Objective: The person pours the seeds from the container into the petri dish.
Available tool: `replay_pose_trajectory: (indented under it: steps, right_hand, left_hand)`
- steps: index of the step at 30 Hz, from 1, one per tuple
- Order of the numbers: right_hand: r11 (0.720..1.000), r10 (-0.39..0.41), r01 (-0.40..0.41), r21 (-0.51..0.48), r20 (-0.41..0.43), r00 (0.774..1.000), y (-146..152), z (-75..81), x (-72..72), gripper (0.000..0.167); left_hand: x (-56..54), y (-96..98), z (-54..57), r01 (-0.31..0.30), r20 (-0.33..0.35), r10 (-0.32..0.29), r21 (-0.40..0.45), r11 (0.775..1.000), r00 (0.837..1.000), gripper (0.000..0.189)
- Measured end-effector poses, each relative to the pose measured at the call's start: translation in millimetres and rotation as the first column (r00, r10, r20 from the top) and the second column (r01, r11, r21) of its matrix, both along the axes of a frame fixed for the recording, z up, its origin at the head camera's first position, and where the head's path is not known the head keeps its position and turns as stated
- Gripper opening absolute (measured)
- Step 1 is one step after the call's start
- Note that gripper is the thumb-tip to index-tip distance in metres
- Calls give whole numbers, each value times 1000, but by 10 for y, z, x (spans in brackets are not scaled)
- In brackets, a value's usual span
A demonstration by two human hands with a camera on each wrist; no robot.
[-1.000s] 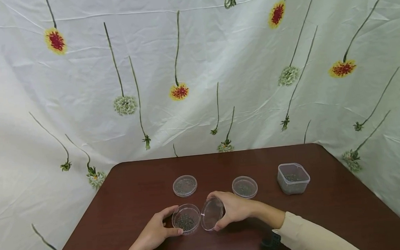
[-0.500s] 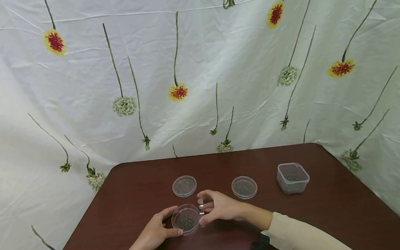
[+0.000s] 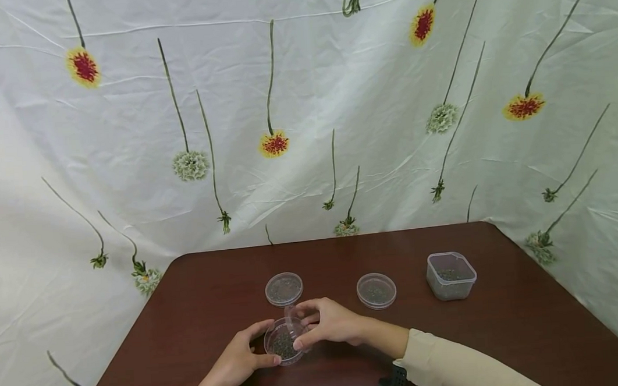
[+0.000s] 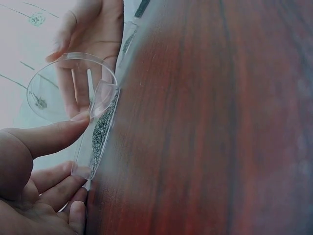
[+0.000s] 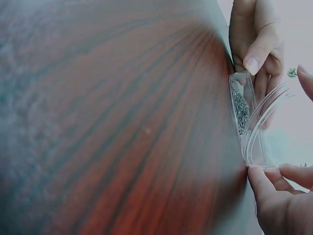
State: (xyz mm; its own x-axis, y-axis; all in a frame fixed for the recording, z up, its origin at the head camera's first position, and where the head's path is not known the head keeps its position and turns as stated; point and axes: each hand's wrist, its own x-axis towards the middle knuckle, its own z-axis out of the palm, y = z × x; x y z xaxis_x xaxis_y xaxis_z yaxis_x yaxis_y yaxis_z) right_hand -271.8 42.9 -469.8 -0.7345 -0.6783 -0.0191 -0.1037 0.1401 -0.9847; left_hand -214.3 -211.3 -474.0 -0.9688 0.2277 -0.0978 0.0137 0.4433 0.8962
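A clear round petri dish (image 3: 281, 345) with dark granules in it rests on the table. My left hand (image 3: 241, 357) grips it from the left, thumb at the near side and fingers at the far side. From the right, my right hand (image 3: 334, 324) pinches a clear round lid (image 3: 289, 317) by its edge. That lid stands steeply tilted over the dish's right part. In the left wrist view, the lid (image 4: 78, 55) leans across the end of the dish (image 4: 100, 132) away from my left thumb. Its lower edge seems close to the dish rim; contact cannot be told.
Two lidded petri dishes with dark contents, one behind my hands (image 3: 284, 289) and one farther right (image 3: 376, 291), stand on the brown table (image 3: 229, 273). A square clear plastic tub (image 3: 451, 277) holding some granules is at right. Flower-printed white cloth (image 3: 304, 100) hangs behind.
My right hand has moved left with the lid, from beside the dish to above its right part. The lid has turned from face-on to steeply tilted. My left hand keeps its place.
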Motion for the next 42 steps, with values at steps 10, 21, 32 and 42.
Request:
replay_pose_trajectory:
  steps: [10,21,32,42]
  right_hand:
    - [993,0,13,115,-117,993,-25,-48,-1,76]
    - [956,5,97,278,-344,939,-117,-79,49,85]
    - [954,82,11,300,-297,951,-55,-55,35,92]
    - [969,148,-97,228,-219,964,-19,-40,10,87]
  left_hand:
    - [-6,-30,-3,11,-6,-11,3,1000,1000,80]
    - [-15,-39,-8,21,-2,-21,1,1000,1000,82]
    - [-2,-33,-7,19,-8,-19,-5,1000,1000,83]
    - [-11,-25,-24,18,-13,-18,10,1000,1000,80]
